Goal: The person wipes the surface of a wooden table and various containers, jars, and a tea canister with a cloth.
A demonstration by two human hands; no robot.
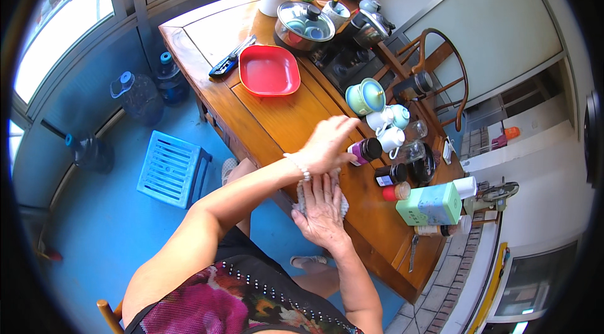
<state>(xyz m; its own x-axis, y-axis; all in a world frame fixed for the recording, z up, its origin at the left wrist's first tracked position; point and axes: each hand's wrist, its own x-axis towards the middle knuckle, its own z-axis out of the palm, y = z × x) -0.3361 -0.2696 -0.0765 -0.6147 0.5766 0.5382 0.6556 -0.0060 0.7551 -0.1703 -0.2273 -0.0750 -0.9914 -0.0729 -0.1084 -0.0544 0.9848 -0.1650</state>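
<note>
My right hand lies with its palm on a light, textured cloth, holding it against the wooden table near the front edge. Just beyond it is my left hand, a beaded bracelet at its wrist, fingers extended and apart, holding nothing. Its thumb comes close to a dark-lidded jar with a purple label; contact cannot be told. Next to that jar are another dark jar, a red-filled jar and white cups. A red square tray sits farther up the table.
A utility knife lies beside the tray, with a glass-lidded pot beyond. A green box, lidded teal cup and glass jars line the far side. On the floor are a blue plastic stool and large water bottles.
</note>
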